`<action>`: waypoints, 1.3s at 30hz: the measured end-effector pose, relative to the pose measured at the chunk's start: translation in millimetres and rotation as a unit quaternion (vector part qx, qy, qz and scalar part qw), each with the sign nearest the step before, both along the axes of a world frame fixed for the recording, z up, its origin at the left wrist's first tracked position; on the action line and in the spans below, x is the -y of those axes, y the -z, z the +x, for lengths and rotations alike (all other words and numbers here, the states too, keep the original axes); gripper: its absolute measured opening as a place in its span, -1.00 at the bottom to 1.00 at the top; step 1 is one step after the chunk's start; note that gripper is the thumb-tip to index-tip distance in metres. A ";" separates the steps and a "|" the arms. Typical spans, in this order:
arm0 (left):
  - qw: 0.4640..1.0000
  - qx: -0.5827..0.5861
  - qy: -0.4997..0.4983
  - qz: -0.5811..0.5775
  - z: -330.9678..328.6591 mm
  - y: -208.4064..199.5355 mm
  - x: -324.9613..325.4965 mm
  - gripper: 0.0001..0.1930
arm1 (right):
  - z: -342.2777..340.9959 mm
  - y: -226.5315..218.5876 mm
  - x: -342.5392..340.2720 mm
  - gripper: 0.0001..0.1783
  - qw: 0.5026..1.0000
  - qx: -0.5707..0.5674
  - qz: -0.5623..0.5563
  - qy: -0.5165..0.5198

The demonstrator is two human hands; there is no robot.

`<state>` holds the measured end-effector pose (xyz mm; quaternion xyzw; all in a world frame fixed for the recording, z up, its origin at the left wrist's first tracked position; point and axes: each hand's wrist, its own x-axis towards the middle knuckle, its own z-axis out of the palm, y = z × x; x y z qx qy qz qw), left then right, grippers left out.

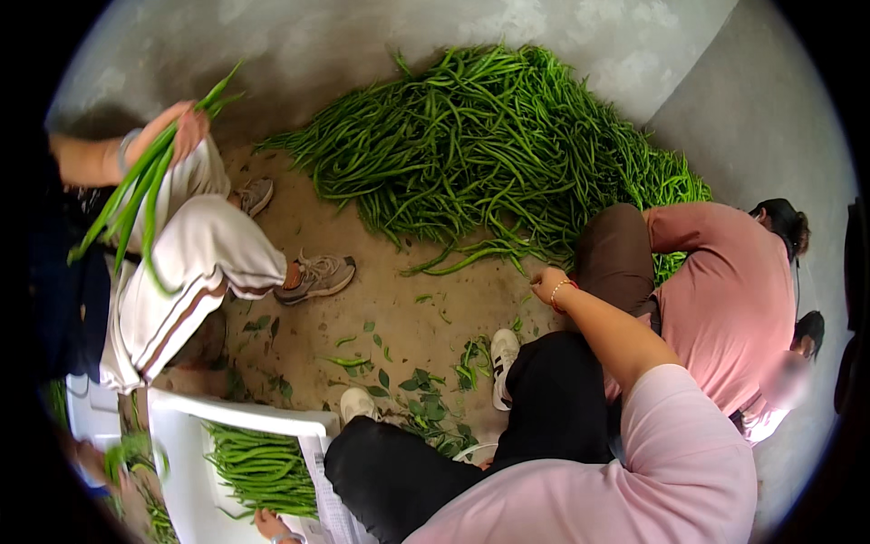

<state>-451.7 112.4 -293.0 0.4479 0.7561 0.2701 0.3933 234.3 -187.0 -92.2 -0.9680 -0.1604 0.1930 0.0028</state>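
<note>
My right hand [551, 286] reaches down at the near edge of a large heap of long green chili peppers [471, 145] on the floor. Its fingers look curled, and what they hold, if anything, is hidden; a red beaded bracelet circles the wrist. At the lower left, my left hand [272, 524] lies beside the long green peppers [263, 467] lined up in a white box [181, 426]. Its visible fingers are stretched toward them, and the picture's lower edge cuts off part of that arm.
On the left, a seated person in white trousers [217, 245] holds a bunch of green peppers [145, 186]. At right, a person in a dusty-pink top [725, 290] bends by the heap. Leaves and loose peppers [426, 399] litter the floor between my shoes. A grey wall [317, 45] stands behind.
</note>
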 end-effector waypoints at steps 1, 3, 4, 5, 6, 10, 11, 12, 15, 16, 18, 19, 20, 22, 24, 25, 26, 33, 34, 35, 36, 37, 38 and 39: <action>0.989 -0.069 0.074 0.109 -19.1 -1.2 -11.4 -0.67 | 14.0 16.9 -1.0 -0.73 1.000 -0.006 -0.018 -0.002; 0.974 -0.103 0.088 0.184 113.6 -146.9 16.7 -0.77 | 39.0 52.2 25.8 -0.72 0.996 -0.021 -0.081 0.019; 0.954 -0.102 0.094 0.266 154.1 -193.6 27.1 -0.79 | 49.7 67.1 18.8 -0.73 0.993 -0.036 -0.109 0.005; 0.929 -0.101 0.109 0.340 197.9 -235.4 37.0 -0.80 | 57.9 81.4 9.9 -0.73 0.989 -0.050 -0.142 -0.005; 0.942 -0.048 0.090 0.320 227.7 -256.7 41.0 -0.74 | 67.1 93.7 1.6 -0.73 0.983 -0.063 -0.171 -0.014; 0.884 0.280 0.192 0.321 356.9 -294.6 57.3 -0.82 | 112.3 116.2 -14.9 -0.74 0.970 -0.104 -0.220 -0.022; 0.851 0.302 0.248 0.352 390.6 -305.5 61.3 -0.80 | 118.6 115.7 -32.2 -0.74 0.980 -0.104 -0.161 0.043; 0.837 0.286 0.290 0.365 414.6 -299.9 58.2 -0.82 | 129.3 114.7 -39.4 -0.74 0.982 -0.102 -0.105 0.116; 0.797 0.261 0.420 0.347 497.3 -286.0 49.2 -0.86 | 172.5 117.7 -62.6 -0.73 0.980 -0.099 -0.081 0.153; 0.795 0.238 0.451 0.328 527.2 -282.5 44.7 -0.87 | 187.3 108.2 -71.9 -0.71 0.982 -0.114 -0.126 0.077; 0.763 0.244 0.535 0.270 601.3 -254.8 44.4 -0.87 | 238.7 128.5 -41.9 -0.69 0.984 -0.067 -0.101 0.133; 0.747 0.230 0.566 0.262 623.7 -246.0 41.3 -0.87 | 246.1 104.8 -69.1 -0.70 0.975 -0.086 -0.203 0.006; 0.764 0.275 0.543 0.213 643.2 -241.2 48.7 -0.87 | 265.6 119.1 -69.4 -0.74 0.979 -0.054 -0.033 0.192; 0.768 0.309 0.534 0.171 655.8 -234.6 62.0 -0.86 | 279.3 104.4 -99.0 -0.74 0.977 0.016 0.051 0.206; 0.777 0.347 0.510 0.126 663.1 -229.9 76.4 -0.85 | 306.9 97.5 -109.1 -0.71 0.961 0.083 0.099 0.246; 0.783 0.362 0.492 0.116 659.2 -229.1 83.0 -0.85 | 321.3 94.0 -109.6 -0.72 0.945 0.108 0.131 0.279; 0.793 0.363 0.480 0.097 652.7 -223.9 89.3 -0.82 | 330.5 86.0 -109.3 -0.73 0.893 0.205 0.228 0.329; 0.939 0.173 0.268 -0.129 549.8 -188.8 108.8 -0.76 | 232.4 -0.3 -200.7 -0.79 0.498 -0.062 0.794 0.343; 0.936 0.206 0.242 -0.153 552.8 -192.7 112.9 -0.76 | 173.5 -20.6 -188.9 -0.85 0.475 -0.134 0.793 0.356; 0.931 0.234 0.215 -0.177 556.4 -201.3 115.2 -0.75 | 110.0 -25.4 -166.5 -0.82 0.562 -0.165 0.740 0.332; 0.924 0.264 0.188 -0.204 562.4 -207.3 119.6 -0.73 | 51.0 -41.7 -150.8 -0.78 0.459 -0.235 0.745 0.424; 0.933 0.270 0.169 -0.169 568.7 -209.9 123.0 -0.74 | -6.8 -45.2 -127.1 -0.75 0.515 -0.276 0.696 0.417; 0.940 0.269 0.155 -0.142 575.5 -211.2 125.6 -0.74 | -40.0 -47.7 -116.6 -0.67 0.607 -0.269 0.623 0.414; 0.946 0.266 0.141 -0.117 579.5 -209.6 128.0 -0.74 | -63.1 -38.1 -114.2 -0.54 0.649 -0.230 0.601 0.406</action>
